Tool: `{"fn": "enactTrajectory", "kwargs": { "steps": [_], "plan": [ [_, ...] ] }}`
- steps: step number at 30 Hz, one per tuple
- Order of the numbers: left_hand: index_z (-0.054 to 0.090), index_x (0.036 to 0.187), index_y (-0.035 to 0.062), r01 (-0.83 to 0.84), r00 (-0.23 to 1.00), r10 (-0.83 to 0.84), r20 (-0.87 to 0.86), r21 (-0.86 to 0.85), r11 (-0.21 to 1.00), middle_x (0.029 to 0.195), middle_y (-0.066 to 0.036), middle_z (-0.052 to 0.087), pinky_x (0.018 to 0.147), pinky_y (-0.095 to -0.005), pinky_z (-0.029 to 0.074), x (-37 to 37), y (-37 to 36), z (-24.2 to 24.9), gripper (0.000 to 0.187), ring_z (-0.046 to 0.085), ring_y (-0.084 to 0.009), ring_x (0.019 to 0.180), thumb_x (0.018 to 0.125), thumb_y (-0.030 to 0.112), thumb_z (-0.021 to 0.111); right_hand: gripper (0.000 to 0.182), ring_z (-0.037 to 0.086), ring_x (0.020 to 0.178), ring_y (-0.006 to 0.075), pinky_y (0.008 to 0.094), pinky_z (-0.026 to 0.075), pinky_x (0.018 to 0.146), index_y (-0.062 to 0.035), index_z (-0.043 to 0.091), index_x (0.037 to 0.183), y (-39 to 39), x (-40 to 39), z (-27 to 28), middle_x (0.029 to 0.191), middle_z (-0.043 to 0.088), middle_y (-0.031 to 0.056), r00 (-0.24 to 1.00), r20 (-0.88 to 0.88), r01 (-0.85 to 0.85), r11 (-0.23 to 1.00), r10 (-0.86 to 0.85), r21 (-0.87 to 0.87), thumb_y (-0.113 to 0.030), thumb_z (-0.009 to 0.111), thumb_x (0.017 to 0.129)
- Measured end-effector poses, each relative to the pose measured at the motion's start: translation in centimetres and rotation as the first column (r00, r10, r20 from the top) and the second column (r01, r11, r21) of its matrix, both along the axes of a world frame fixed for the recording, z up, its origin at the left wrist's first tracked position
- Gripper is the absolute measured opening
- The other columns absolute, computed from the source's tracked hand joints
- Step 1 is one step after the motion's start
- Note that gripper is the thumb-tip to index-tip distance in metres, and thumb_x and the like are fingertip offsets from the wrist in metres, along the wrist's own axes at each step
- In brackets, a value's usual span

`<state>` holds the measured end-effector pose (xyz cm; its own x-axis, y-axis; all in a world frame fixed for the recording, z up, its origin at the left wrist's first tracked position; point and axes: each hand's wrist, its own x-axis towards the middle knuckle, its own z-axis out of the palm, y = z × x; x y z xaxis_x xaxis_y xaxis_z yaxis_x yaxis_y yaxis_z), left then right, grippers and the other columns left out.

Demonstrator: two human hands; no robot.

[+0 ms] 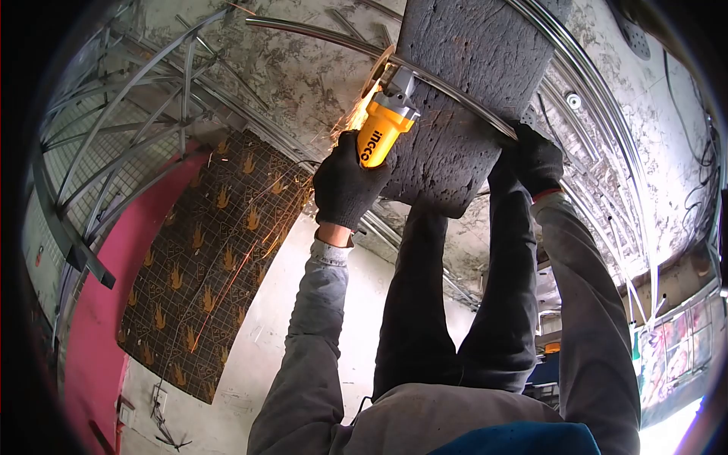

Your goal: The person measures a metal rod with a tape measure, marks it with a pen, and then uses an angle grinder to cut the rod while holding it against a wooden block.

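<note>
My left hand [346,182], in a black glove, is wrapped round the yellow body of an angle grinder [384,130]. The grinder's disc [377,70] meets a shiny metal rod [455,92], and sparks [352,123] fly from the contact down and to the left. In the other black glove, my right hand [538,161] grips the rod near its right end. Under the rod lies a dark, scratched board [455,144], between the two hands and in front of my legs.
Long curved metal rods [607,98] lie along the right. At the left stands a frame of bent metal bars [136,136]. A patterned dark sheet [205,265] and a pink panel [102,326] are at the lower left. My legs [497,303] are below the board.
</note>
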<state>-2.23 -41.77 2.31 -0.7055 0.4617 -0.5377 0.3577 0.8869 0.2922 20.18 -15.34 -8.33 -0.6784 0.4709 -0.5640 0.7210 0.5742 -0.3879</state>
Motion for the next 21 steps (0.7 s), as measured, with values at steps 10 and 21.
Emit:
{"fn": "enactTrajectory", "kwargs": {
  "steps": [10, 21],
  "plan": [
    [0.060, 0.115, 0.0089, 0.013, 1.000, -0.013, -0.008, -0.038, 0.999, 0.094, -0.016, 0.075, 0.070, -0.0480, 0.059, -0.01, 0.09, 0.05, 0.049, 0.075, -0.0379, 0.081, 0.081, 0.036, 0.082, 0.052, 0.075, 0.093, 0.0383, 0.0509, 0.059, 0.076, -0.0209, 0.071, 0.129, 0.03, 0.36, -0.34, 0.102, 0.078, 0.0139, 0.999, 0.001, -0.042, 0.999, 0.042, 0.016, -0.060, 0.069, 0.095],
    [0.059, 0.115, 0.0108, 0.019, 1.000, -0.019, -0.016, -0.007, 1.000, 0.090, -0.016, 0.075, 0.068, -0.0490, 0.060, -0.06, 0.00, -0.17, 0.049, 0.075, -0.0387, 0.079, 0.080, 0.035, 0.083, 0.039, 0.076, 0.094, 0.0372, 0.0492, 0.060, 0.078, -0.0321, 0.070, 0.129, 0.12, 0.18, -0.13, 0.102, 0.079, 0.0110, 1.000, 0.022, -0.018, 1.000, 0.019, -0.011, -0.051, 0.070, 0.094]
  ]
}}
